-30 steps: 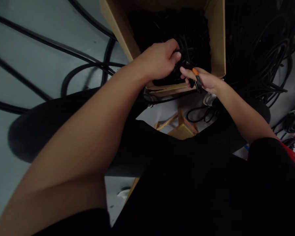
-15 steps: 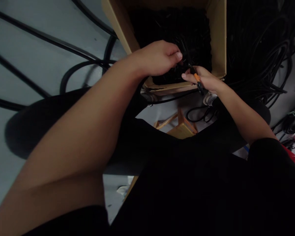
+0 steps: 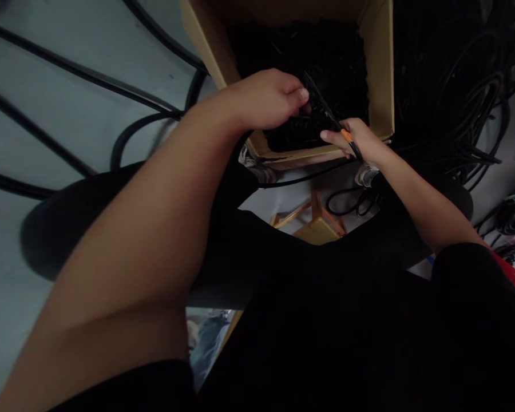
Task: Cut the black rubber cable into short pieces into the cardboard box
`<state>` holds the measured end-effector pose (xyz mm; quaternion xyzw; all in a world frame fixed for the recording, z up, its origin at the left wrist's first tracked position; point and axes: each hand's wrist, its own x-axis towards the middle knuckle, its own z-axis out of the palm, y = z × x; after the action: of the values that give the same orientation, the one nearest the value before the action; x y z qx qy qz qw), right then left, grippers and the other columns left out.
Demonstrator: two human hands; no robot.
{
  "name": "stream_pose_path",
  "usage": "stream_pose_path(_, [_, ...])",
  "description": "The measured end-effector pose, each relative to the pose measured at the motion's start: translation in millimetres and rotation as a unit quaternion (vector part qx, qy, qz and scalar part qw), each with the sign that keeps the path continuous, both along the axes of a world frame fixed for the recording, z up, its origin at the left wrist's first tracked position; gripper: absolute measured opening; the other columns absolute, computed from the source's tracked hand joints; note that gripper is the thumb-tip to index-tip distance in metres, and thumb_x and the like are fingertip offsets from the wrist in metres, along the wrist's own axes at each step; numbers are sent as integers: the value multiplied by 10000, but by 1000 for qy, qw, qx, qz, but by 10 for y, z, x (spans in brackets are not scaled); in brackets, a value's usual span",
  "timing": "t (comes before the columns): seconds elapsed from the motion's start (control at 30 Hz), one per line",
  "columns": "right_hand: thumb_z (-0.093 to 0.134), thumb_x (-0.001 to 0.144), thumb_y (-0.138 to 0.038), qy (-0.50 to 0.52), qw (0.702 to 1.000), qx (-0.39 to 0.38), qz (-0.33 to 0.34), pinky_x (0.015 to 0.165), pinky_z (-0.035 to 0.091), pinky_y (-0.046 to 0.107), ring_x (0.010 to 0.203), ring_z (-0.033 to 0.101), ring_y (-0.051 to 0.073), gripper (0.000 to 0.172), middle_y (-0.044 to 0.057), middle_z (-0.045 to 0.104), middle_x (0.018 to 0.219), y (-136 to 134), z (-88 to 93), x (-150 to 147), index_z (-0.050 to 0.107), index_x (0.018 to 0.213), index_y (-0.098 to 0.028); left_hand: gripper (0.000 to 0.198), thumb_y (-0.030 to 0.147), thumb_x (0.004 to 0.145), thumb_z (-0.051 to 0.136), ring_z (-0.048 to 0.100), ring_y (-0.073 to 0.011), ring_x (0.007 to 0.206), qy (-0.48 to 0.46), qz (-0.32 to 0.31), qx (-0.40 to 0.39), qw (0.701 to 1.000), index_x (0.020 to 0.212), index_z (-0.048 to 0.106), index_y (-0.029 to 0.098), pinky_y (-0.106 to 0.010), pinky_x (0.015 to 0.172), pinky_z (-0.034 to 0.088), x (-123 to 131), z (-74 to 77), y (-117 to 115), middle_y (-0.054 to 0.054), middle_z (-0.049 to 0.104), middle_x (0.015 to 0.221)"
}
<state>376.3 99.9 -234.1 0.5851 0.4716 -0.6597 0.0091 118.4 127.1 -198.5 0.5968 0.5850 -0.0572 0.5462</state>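
My right hand [image 3: 361, 140] is closed on scissors [image 3: 347, 136] with orange and black handles. Their dark blades point up and to the left, over an open cardboard box [image 3: 380, 91]. Just left of the blades, my left hand [image 3: 277, 102] is in a pinch, thumb against fingers. Whatever it holds is too dark to make out against the box's contents. Many small black pieces [image 3: 339, 54] fill the bottom of the box beneath both hands.
Coiled black cables [image 3: 476, 109] lie in a heap right of the box. More thick black cables [image 3: 68, 63] run across the grey floor at left. Between my legs stands a small wooden stool [image 3: 320, 226]. A red item [image 3: 508, 272] lies at the right edge.
My left hand has shifted slightly left, away from the scissors. The scissors have tilted, so the blades now lean further left. The right hand has barely moved.
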Motion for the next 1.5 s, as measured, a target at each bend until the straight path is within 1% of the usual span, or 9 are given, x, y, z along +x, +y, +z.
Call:
stream_pose_path(0.2, [1067, 1101, -513, -56, 993, 33, 99, 529, 418, 252, 623, 521, 139, 634, -40, 504, 674, 76, -43, 66, 558, 821, -260, 611, 292, 1295, 417, 805, -391, 1570, 90, -86, 23, 992, 1657, 860, 80, -542, 1397, 593, 66, 53, 8, -199, 863, 1669])
stream_pose_path(0.4, [1057, 1087, -645, -64, 996, 9, 65, 629, 591, 345, 644, 574, 209, 594, -15, 567, 677, 53, -69, 121, 629, 898, -278, 603, 328, 1318, 448, 774, -422, 1638, 120, -80, 20, 989, 1759, 785, 94, -541, 1409, 582, 88, 64, -26, -236, 805, 1775])
stream_pose_path(0.57, [1090, 1035, -690, 11, 998, -51, -21, 680, 637, 338, 720, 625, 224, 605, -43, 584, 724, 24, 25, 0, 622, 959, -315, 534, 342, 1304, 562, 833, -314, 1374, 79, -29, 35, 996, 1681, 812, 59, -405, 1272, 610, 59, 89, 9, -189, 896, 1581])
stream_pose_path(0.73, [1074, 1054, -702, 72, 994, -74, -27, 749, 641, 308, 783, 633, 191, 633, -26, 603, 799, -26, 133, -79, 622, 930, -277, 394, 314, 1300, 621, 769, -164, 1018, 38, 14, 29, 999, 1440, 889, 61, -292, 1049, 598, 43, 70, 15, -110, 940, 1342])
stream_pose_path(0.93, [1038, 1084, -763, 53, 996, -54, -39, 722, 616, 290, 744, 565, 171, 666, -46, 513, 803, -104, 91, -115, 604, 964, -271, 278, 244, 1289, 648, 794, -171, 924, 0, 24, 0, 1000, 1321, 885, 102, -279, 880, 566, 117, 11, -38, -110, 937, 1187])
stream_pose_path(1.1, [947, 1174, -736, 25, 994, -54, -92, 689, 598, 273, 715, 527, 172, 591, -57, 487, 771, -45, 141, -159, 631, 987, -273, 412, 263, 1302, 597, 833, -193, 989, -10, 66, 12, 998, 1676, 747, 179, -307, 930, 610, 89, -12, -59, -104, 956, 1388])
stream_pose_path(1.2, [910, 1226, -667, 23, 994, -54, -88, 693, 586, 240, 738, 550, 162, 569, -34, 536, 786, 22, 175, -127, 653, 933, -252, 415, 268, 1290, 599, 835, -220, 1040, 1, 72, 27, 997, 1675, 745, 218, -347, 998, 625, 71, -23, -71, -103, 946, 1435])
stream_pose_path(1.33, [981, 1179, -635, 28, 995, -72, -62, 652, 561, 230, 724, 568, 152, 551, -21, 599, 811, 76, 175, -68, 688, 923, -244, 411, 298, 1279, 619, 845, -272, 1202, -9, 57, 33, 998, 1662, 763, 260, -405, 1149, 628, 90, -26, -85, -106, 930, 1493])
stream_pose_path(1.5, [1012, 1151, -648, 57, 991, -69, -102, 700, 604, 224, 759, 617, 149, 559, -20, 616, 841, 34, 86, -90, 688, 935, -247, 455, 245, 1291, 602, 823, -279, 1365, -9, 40, 50, 998, 1709, 768, 183, -378, 1255, 582, 127, -12, -79, -129, 883, 1607])
